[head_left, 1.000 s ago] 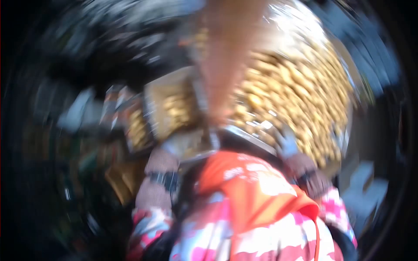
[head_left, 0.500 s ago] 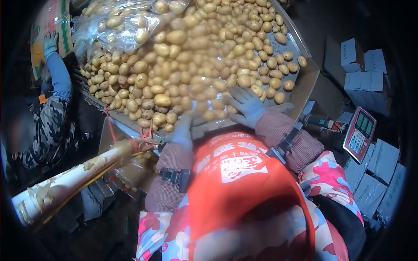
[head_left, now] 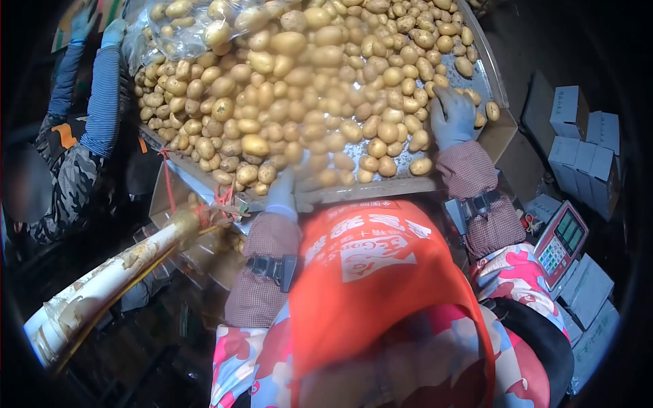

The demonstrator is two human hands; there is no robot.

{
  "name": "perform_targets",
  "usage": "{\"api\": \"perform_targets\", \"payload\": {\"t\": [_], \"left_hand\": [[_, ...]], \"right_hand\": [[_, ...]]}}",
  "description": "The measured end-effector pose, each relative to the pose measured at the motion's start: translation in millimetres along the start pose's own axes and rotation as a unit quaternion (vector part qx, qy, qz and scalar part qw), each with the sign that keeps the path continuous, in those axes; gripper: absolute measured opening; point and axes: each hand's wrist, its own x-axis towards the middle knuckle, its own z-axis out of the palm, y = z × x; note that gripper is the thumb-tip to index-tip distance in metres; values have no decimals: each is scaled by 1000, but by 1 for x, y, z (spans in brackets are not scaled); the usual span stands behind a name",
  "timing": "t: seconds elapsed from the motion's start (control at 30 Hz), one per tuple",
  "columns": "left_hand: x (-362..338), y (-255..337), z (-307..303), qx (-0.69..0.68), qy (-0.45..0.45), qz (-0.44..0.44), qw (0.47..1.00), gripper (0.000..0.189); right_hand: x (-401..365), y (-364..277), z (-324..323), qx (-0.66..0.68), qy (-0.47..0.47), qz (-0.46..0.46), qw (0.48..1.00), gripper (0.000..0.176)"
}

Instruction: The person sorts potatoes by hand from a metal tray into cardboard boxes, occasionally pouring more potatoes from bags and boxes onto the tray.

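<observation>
A broad heap of yellow potatoes (head_left: 255, 145) covers a metal-topped sorting table (head_left: 422, 160). My right hand (head_left: 452, 117), in a pale glove, reaches over the right side of the heap. Its fingers are apart and slightly bent, touching potatoes, with none gripped. At the table's front edge, my left hand (head_left: 282, 192), also gloved, lies beside the nearest potatoes. Its fingers look stretched out and its thumb stands apart, though a blurred patch in the view softens them. A clear plastic bag (head_left: 197, 37) lies over potatoes at the back left.
A taped white pole (head_left: 112, 285) slants in at lower left. On the left, another person's gloved hands (head_left: 114, 32) are by a printed carton (head_left: 60, 37). A red scale display (head_left: 561, 243) stands at right, among several white boxes (head_left: 578, 160). Cardboard (head_left: 500, 132) borders the table's right corner.
My right hand has moved right and farther from me, leaving bare metal near the front edge. My left hand stays almost in place. The other person's arms have shifted upward.
</observation>
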Motion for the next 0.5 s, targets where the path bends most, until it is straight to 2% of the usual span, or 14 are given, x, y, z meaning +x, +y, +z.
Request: {"api": "perform_targets", "payload": {"t": [0.1,0.2,0.3,0.4,0.43,0.5], "left_hand": [[0,1,1,3,17,-14,1000,54],[-6,2,9,35,54,2,998,63],[5,-2,2,24,52,-25,998,63],[-3,5,7,40,51,-24,998,61],[-5,5,9,-8,51,-26,998,59],[-9,7,17,-105,48,-25,993,57]], "right_hand": [[21,-37,12,79,8,-82,993,41],[35,-70,25,76,-21,-171,982,45],[48,-76,47,4,53,-275,960,45],[55,-75,58,-5,-36,-243,969,40],[57,-75,59,-24,-30,-242,969,38],[70,-81,42,-58,-141,-182,972,34]]}}
